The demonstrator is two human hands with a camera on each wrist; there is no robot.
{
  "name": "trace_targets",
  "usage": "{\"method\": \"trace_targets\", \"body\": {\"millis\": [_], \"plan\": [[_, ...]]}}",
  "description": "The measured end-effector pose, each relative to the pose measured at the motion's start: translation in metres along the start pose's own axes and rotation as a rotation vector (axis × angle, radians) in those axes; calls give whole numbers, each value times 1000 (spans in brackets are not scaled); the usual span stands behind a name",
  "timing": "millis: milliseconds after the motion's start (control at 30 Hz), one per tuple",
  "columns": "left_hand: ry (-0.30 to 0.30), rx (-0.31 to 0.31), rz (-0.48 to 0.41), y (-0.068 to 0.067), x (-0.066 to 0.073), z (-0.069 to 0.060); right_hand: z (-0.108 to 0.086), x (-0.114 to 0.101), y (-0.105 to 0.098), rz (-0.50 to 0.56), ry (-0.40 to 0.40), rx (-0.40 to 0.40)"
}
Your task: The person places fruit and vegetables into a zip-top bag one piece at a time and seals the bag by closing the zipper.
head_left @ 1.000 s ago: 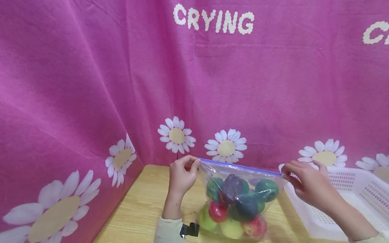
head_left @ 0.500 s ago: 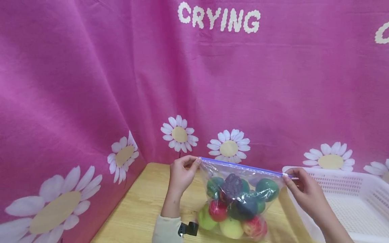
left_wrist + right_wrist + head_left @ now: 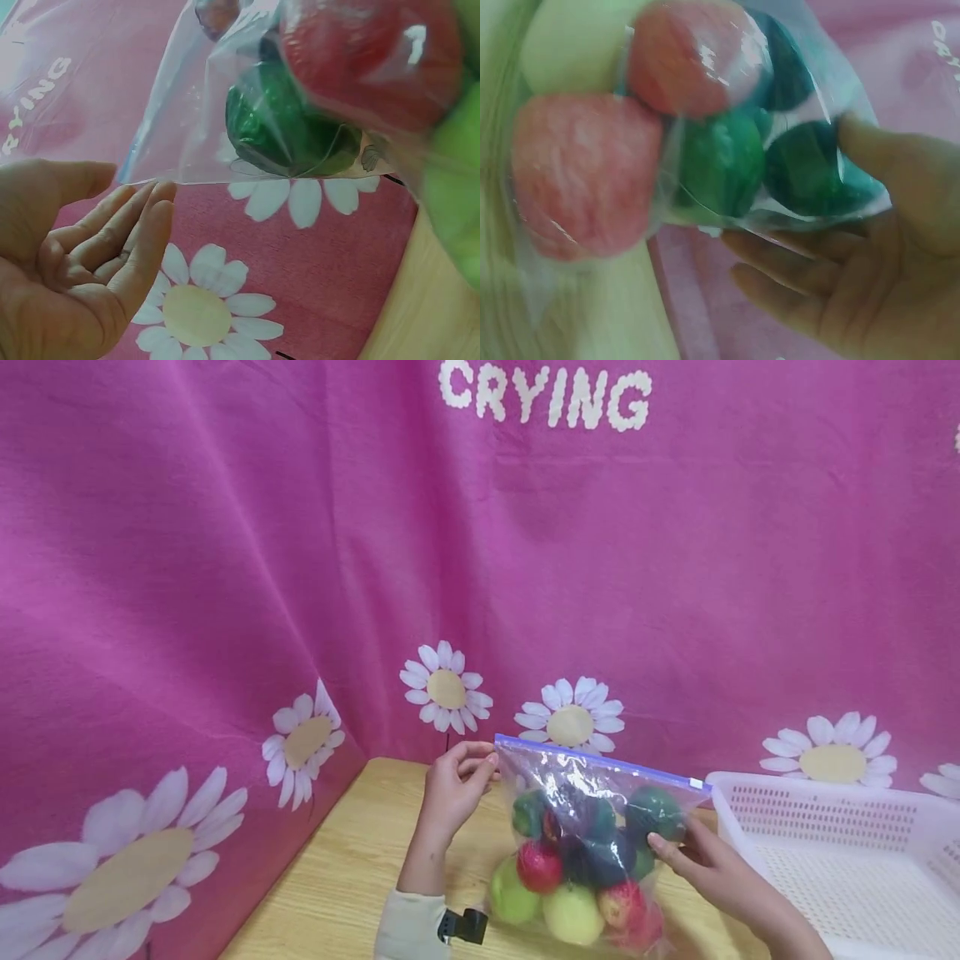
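Observation:
A clear slider zip bag (image 3: 600, 777) with a blue-purple top strip (image 3: 592, 755) stands upright on the table, full of fruit. Inside are a yellow-green fruit (image 3: 573, 913), a red fruit (image 3: 538, 867), a reddish apple (image 3: 622, 903) and several dark green ones. The white slider (image 3: 696, 783) sits at the strip's right end. At the upper left corner is my left hand (image 3: 453, 789), thumb and fingers spread apart; its fingertips touch the bag's edge in the left wrist view. My right hand (image 3: 712, 860) grips the right side, thumb in front over a green fruit (image 3: 806, 169), fingers behind.
A white perforated plastic basket (image 3: 840, 852) stands to the right on the wooden table (image 3: 337, 860). A pink cloth (image 3: 637, 568) with daisies and lettering hangs behind and to the left. A black strap device (image 3: 463, 927) is on my left wrist.
My right hand has left the strip's right end, where it was pinching, and moved down to the bag's right side. My left fingers have loosened from the left corner. The view shifted slightly.

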State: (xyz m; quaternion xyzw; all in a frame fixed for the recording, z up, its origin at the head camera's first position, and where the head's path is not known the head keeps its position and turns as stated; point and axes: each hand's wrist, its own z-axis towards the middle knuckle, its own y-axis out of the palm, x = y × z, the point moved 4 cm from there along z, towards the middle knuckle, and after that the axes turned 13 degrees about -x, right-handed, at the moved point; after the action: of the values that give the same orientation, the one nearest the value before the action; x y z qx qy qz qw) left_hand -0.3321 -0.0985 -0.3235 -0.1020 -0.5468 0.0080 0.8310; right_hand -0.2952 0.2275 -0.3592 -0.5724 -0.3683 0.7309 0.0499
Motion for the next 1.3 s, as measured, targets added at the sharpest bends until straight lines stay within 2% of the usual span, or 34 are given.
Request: {"method": "trace_targets", "body": {"millis": [100, 200, 300, 367, 433, 600, 733, 867, 967, 1067, 1167, 1300], "plan": [[-73, -88, 73, 6, -7, 1, 5, 1, 3, 42, 3, 55], [-203, -233, 176, 17, -19, -3, 9, 6, 8, 101, 42, 74], [-309, -352, 217, 27, -32, -8, 11, 14, 14, 134, 119, 79], [-347, -375, 214, 31, -39, -10, 12, 19, 16, 132, 175, 82], [-359, -363, 242, 32, -42, -11, 12, 23, 17, 114, 219, 87], [-369, -356, 317, 33, -41, -10, 11, 24, 19, 96, 239, 58], [-356, -379, 337, 36, -41, -10, 11, 23, 25, 93, 203, -7], [-343, -393, 346, 38, -39, -10, 11, 19, 28, 22, 152, -56], [-311, -405, 350, 39, -37, -9, 10, 16, 29, -5, 111, -94], [-276, -404, 353, 44, -36, -8, 7, 15, 28, 24, 97, -137], [-246, -397, 355, 52, -36, -9, 2, 16, 25, 51, 134, -147], [-209, -408, 350, 68, -35, -8, -4, 19, 15, 35, 233, -112]]}}
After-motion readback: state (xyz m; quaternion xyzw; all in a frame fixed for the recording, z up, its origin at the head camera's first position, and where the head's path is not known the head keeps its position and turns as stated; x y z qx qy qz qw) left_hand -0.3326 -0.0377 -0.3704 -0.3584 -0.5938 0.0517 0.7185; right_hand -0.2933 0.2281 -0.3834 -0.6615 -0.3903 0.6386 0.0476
